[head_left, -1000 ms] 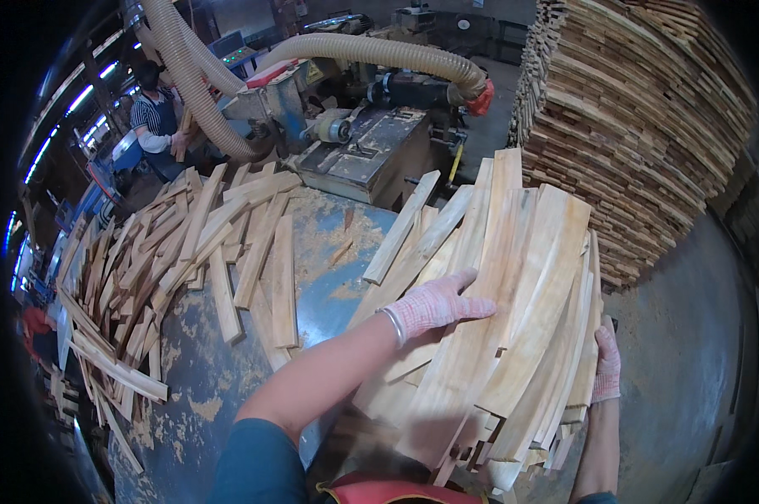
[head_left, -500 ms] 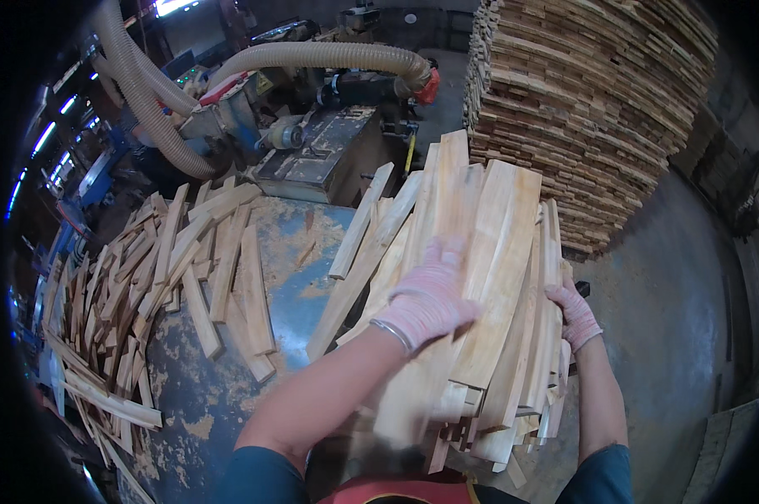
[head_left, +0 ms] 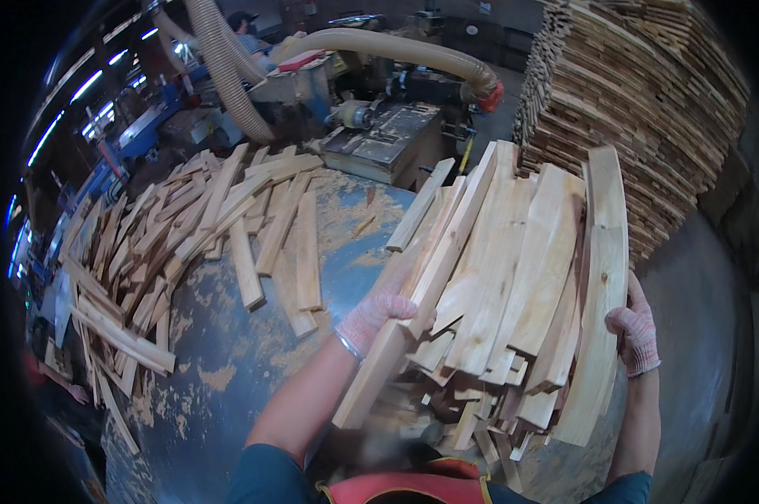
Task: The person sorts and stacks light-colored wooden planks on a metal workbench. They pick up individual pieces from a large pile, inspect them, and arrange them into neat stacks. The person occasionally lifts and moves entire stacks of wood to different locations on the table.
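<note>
A pile of pale wooden boards lies fanned out between my hands. My left hand, in a pinkish-white knit glove, is closed around a long wooden strip at the pile's left side. My right hand, gloved alike, grips the outer face of a wider wooden board standing nearly on edge at the right side. Its thumb presses the face and its other fingers are partly hidden. Shorter offcuts show under the near end of the pile.
Loose wooden strips are heaped on the left of the sawdust-strewn metal table. Behind it stands a machine with a ribbed hose. A tall lumber stack rises at back right. Another person is at the back.
My left hand has moved off the top of the boards to a strip on their left side. A board on the right now stands tilted up in my right hand. The view has swung left.
</note>
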